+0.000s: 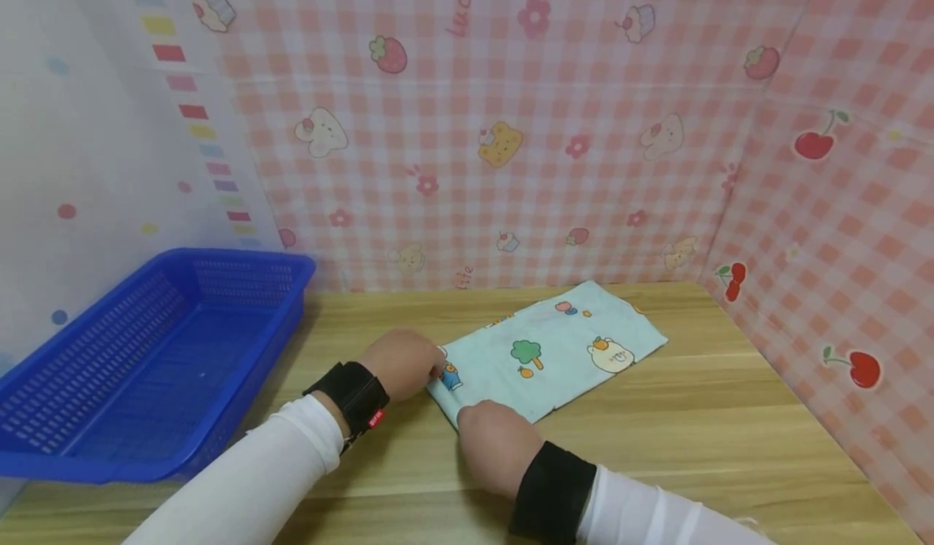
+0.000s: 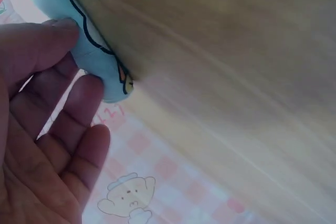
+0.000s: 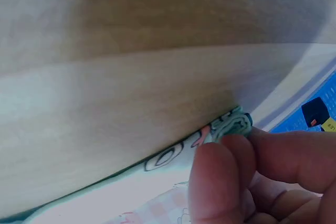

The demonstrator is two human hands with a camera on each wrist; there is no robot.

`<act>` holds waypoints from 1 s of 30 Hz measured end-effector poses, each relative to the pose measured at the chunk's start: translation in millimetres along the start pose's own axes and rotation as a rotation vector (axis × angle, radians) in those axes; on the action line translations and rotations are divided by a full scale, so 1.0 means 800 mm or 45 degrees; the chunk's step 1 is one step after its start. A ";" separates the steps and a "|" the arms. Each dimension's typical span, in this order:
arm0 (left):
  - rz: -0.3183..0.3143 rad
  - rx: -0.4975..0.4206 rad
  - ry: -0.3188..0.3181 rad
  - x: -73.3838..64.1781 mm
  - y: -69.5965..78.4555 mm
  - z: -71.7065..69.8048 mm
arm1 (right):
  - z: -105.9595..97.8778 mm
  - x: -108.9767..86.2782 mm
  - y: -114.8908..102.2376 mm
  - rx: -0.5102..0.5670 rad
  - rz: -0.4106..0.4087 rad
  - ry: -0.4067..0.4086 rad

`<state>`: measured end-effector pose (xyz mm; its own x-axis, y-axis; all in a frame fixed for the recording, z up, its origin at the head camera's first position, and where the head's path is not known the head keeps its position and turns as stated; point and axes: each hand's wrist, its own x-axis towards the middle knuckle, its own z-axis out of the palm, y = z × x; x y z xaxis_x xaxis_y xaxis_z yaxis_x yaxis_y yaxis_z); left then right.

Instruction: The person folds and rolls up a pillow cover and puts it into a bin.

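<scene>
A pale aqua cloth [image 1: 562, 350], printed with a tree, fruit and a bear face, lies folded in a long strip on the wooden table. Its near-left end is turned over into a roll, whose spiral end [image 3: 233, 124] shows in the right wrist view. My left hand [image 1: 404, 362] pinches the far corner of that end; the thumb presses on the cloth edge [image 2: 94, 59] in the left wrist view, other fingers loosely bent. My right hand [image 1: 499, 448] grips the near corner of the roll between thumb and fingers.
A blue plastic basket [image 1: 288, 326] with perforated sides stands on the left. Behind the wood-grain table [image 1: 693, 448] hangs a pink checked backdrop [image 1: 452, 123], with another checked wall [image 1: 839, 245] along the right side.
</scene>
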<state>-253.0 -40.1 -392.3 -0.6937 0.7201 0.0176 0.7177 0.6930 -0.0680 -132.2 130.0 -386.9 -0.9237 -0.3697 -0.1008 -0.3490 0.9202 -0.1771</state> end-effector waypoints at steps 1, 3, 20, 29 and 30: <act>0.014 -0.012 0.023 -0.004 -0.001 0.001 | 0.000 -0.001 -0.002 -0.033 -0.008 0.008; 0.041 -0.027 0.056 -0.010 -0.002 0.003 | 0.000 -0.003 -0.006 -0.085 -0.019 0.023; 0.061 -0.049 0.145 -0.016 -0.004 0.014 | -0.003 0.009 0.008 0.012 -0.010 -0.039; 0.013 0.048 0.048 -0.015 0.007 0.005 | -0.006 0.019 0.025 0.197 0.035 -0.137; 0.006 0.047 0.031 -0.013 0.008 0.004 | -0.007 0.020 0.026 0.203 0.040 -0.144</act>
<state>-241.7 -43.3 -396.4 -0.6882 0.7244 0.0414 0.7180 0.6881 -0.1046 -154.7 143.6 -386.9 -0.9069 -0.3617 -0.2161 -0.2829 0.9028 -0.3239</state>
